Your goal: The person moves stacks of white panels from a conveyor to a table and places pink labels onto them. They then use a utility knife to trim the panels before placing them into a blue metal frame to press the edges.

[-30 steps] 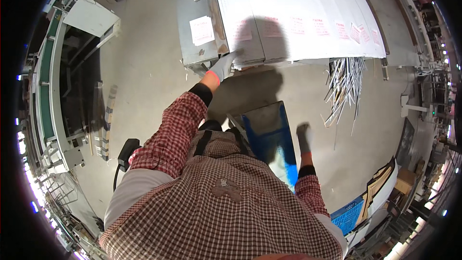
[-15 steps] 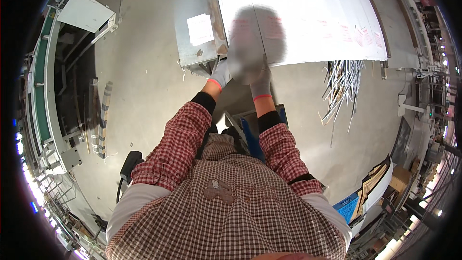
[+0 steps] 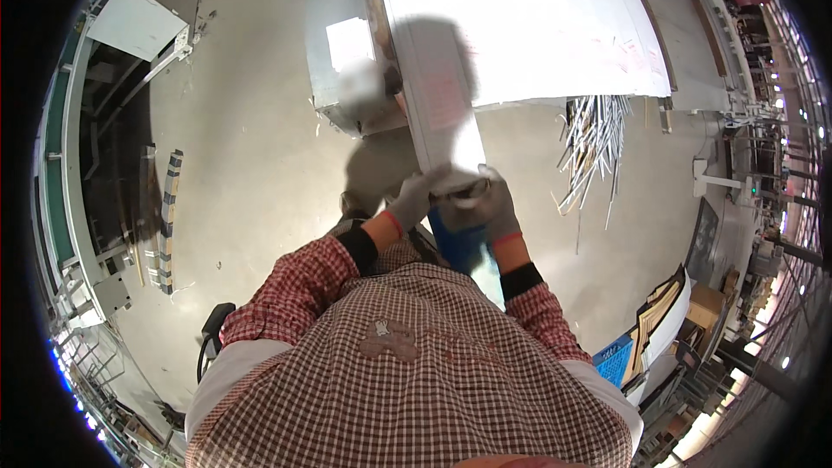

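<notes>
A long, narrow white strip of board point(image 3: 464, 140) with faint red print sticks out toward me past the near edge of the white sheet stack. My left hand point(image 3: 418, 197), in a grey glove with a red cuff, closes on the left corner of the strip's near end. On the right corner of that same end, my right hand point(image 3: 497, 204), gloved alike, is also closed. Both hands are partly blurred. Beneath them hangs something blue point(image 3: 459, 247), partly hidden. The large white sheets point(image 3: 555, 26) lie flat behind the strip.
A grey metal table point(image 3: 322, 91) with a white paper point(image 3: 350, 43) stands left of the sheets. Thin strips point(image 3: 594, 152) hang in a bundle below the sheets' front edge at right. Far right are a blue crate point(image 3: 613, 360) and cardboard; a conveyor frame point(image 3: 74, 165) runs at left.
Both hands have come back toward my body from the sheets' front edge. The white strip's near end now projects out over the floor between them. My view has shifted slightly.
</notes>
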A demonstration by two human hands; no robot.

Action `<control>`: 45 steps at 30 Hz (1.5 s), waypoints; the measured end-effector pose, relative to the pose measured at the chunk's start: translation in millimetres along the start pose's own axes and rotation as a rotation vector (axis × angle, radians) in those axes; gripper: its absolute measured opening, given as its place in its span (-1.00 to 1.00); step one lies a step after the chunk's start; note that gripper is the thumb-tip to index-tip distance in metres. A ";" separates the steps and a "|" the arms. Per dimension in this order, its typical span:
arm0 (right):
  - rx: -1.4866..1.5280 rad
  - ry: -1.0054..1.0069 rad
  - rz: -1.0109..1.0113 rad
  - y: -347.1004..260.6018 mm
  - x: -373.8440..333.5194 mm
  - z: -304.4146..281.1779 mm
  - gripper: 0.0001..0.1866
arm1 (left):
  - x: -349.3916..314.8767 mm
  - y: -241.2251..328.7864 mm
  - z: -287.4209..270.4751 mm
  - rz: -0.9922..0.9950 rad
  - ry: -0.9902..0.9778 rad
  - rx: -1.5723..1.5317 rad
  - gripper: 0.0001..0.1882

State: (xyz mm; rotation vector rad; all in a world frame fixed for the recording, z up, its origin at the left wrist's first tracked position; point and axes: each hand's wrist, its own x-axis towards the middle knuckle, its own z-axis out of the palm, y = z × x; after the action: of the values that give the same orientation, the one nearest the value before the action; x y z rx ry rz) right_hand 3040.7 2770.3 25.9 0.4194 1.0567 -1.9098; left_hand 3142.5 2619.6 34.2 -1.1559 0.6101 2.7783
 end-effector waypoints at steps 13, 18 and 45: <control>-0.876 0.044 0.265 -72.8 -58.4 10.9 -0.72 | -37.7 16.6 -7.8 -0.179 -0.041 1.134 -0.40; -1.299 -0.390 -0.013 -110.5 -85.3 91.6 -0.57 | -75.7 72.2 20.7 0.124 -0.107 1.883 -0.36; -1.751 0.202 -0.666 -7.9 2.8 124.4 -0.12 | 121.2 22.6 -190.4 0.029 -0.102 0.033 -0.56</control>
State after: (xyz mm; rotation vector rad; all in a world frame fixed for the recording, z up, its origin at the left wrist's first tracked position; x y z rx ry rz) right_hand 3047.2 2670.4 100.1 -0.8397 2.6607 -0.7107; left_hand 3178.0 2515.1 -164.0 -1.0003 0.6655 2.8188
